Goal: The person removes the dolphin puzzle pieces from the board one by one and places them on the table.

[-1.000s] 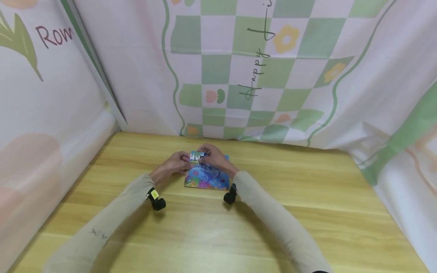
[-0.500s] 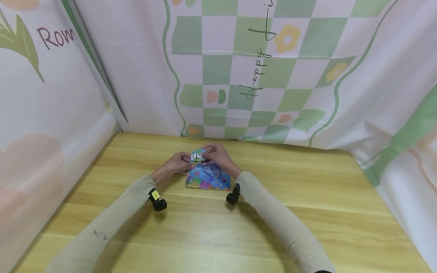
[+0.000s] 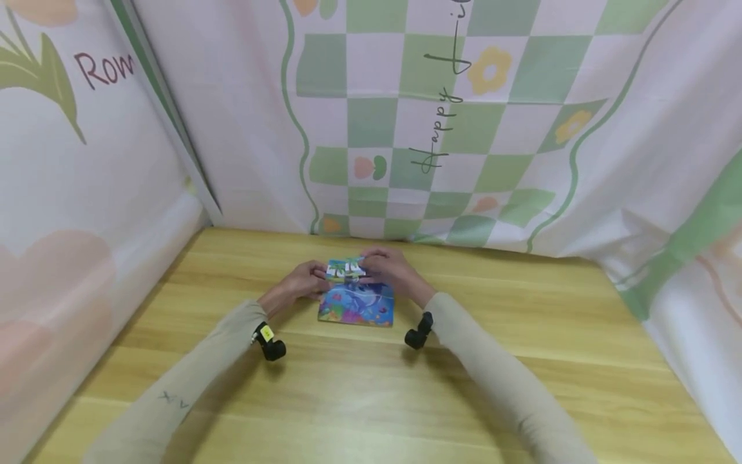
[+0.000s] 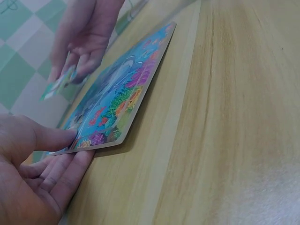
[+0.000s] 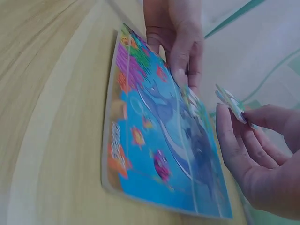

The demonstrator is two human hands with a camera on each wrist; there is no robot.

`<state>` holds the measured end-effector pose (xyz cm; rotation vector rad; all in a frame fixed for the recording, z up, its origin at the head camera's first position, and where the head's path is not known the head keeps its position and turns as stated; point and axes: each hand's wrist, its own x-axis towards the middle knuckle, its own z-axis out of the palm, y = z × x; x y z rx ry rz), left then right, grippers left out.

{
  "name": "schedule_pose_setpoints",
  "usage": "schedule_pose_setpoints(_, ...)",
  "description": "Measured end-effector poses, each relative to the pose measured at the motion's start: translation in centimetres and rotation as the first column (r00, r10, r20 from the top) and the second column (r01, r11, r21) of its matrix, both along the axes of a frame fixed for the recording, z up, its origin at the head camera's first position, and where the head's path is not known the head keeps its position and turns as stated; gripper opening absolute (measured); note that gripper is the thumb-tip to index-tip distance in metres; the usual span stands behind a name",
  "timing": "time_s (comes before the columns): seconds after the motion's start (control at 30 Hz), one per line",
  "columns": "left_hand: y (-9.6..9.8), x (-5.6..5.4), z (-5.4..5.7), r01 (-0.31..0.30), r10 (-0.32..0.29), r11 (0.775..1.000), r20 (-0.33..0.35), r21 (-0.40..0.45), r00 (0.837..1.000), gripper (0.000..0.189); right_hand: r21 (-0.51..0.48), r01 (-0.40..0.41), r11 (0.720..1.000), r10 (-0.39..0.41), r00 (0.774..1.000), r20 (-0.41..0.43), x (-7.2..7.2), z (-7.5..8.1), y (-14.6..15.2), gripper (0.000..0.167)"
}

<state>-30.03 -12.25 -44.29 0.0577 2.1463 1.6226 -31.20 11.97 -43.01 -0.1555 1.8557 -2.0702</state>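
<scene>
A flat puzzle board (image 3: 359,308) with an underwater dolphin picture lies on the table, its near edge slightly raised in the left wrist view. My left hand (image 3: 303,281) pinches its left edge, thumb on top and fingers beneath (image 4: 70,173). Between the thumb and fingers of my right hand (image 3: 397,269) is a small picture piece (image 5: 230,104), held above the board's far side, apart from its surface. Another palm-tree-patterned piece (image 3: 336,270) shows at the board's far left, by my left fingertips. My right hand covers the board's far right corner in the head view.
The wooden table (image 3: 359,393) stretches out around the board. A checkered curtain (image 3: 417,129) hangs along its far edge, and a printed white cloth (image 3: 64,193) closes off the left side. Small black cameras sit at both wrists.
My right hand has drawn to the right with its small piece, uncovering more of the palm-tree pattern. My left hand keeps its grip on the board's left edge.
</scene>
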Motion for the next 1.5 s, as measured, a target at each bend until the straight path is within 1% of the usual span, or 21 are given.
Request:
schedule_pose_setpoints(0.17, -0.1, 0.0, 0.0, 0.001, -0.002, 1.000, -0.014, -0.016, 1.000, 0.052, -0.056, -0.033, 0.998, 0.033, 0.999, 0.007, 0.3, 0.6, 2.0, 0.012)
schedule_pose_setpoints(0.27, 0.0, 0.0, 0.2, 0.002, -0.002, 1.000, -0.014, -0.022, 1.000, 0.053, -0.066, -0.054, 0.996, 0.053, 0.999, -0.010, 0.5, 0.9, 3.5, 0.015)
schedule_pose_setpoints(0.37, -0.1, 0.0, 0.2, 0.013, -0.013, 1.000, -0.016, -0.021, 1.000, 0.056, -0.033, -0.055, 0.998, 0.054, 0.998, -0.032, 0.7, 1.0, 5.0, 0.021)
schedule_pose_setpoints(0.43, -0.1, 0.0, 0.2, 0.016, -0.017, 1.000, -0.016, -0.022, 1.000, 0.057, 0.005, -0.045, 0.999, 0.045, 0.998, -0.041, 0.8, 1.0, 5.9, 0.026)
schedule_pose_setpoints(0.57, -0.2, -0.1, 0.0, 0.023, -0.023, 1.000, -0.018, -0.020, 1.000, 0.056, 0.058, -0.026, 0.998, 0.029, 0.998, -0.060, 1.0, 0.6, 7.9, 0.029)
schedule_pose_setpoints(0.7, -0.2, -0.1, -0.3, 0.027, -0.027, 0.999, -0.020, -0.018, 0.999, 0.056, 0.103, -0.010, 0.995, 0.017, 0.998, -0.062, 1.4, 0.7, 9.6, 0.029)
schedule_pose_setpoints(0.87, -0.1, -0.2, -0.3, 0.024, -0.024, 1.000, -0.013, -0.020, 1.000, 0.056, 0.169, 0.040, 0.985, -0.032, 0.998, -0.047, 1.9, 1.3, 11.2, 0.028)
schedule_pose_setpoints(1.07, -0.2, -0.2, -0.2, 0.017, -0.017, 1.000, -0.014, -0.024, 1.000, 0.054, 0.243, 0.097, 0.965, -0.083, 0.994, -0.067, 2.2, 1.4, 11.8, 0.028)
schedule_pose_setpoints(1.13, -0.3, -0.2, -0.1, 0.015, -0.016, 0.999, -0.018, -0.028, 1.000, 0.054, 0.279, 0.127, 0.952, -0.107, 0.990, -0.087, 2.1, 1.2, 11.7, 0.028)
schedule_pose_setpoints(1.2, -0.5, -0.3, -0.1, 0.010, -0.011, 0.999, -0.018, -0.036, 1.000, 0.054, 0.346, 0.155, 0.925, -0.118, 0.985, -0.125, 1.9, 0.8, 11.3, 0.027)
schedule_pose_setpoints(1.27, -0.6, -0.2, -0.1, 0.016, -0.017, 0.999, -0.022, -0.044, 1.000, 0.055, 0.419, 0.177, 0.891, -0.123, 0.981, -0.153, 1.8, 0.4, 11.0, 0.023)
schedule_pose_setpoints(1.4, -0.5, -0.3, -0.1, 0.037, -0.038, 0.999, -0.017, -0.037, 0.999, 0.055, 0.553, 0.196, 0.810, -0.106, 0.976, -0.190, 1.8, 0.1, 10.7, 0.015)
schedule_pose_setpoints(1.5, -0.3, -0.3, -0.1, 0.044, -0.044, 0.999, -0.016, -0.028, 0.999, 0.055, 0.628, 0.189, 0.755, -0.053, 0.972, -0.229, 1.7, 0.0, 11.0, 0.013)
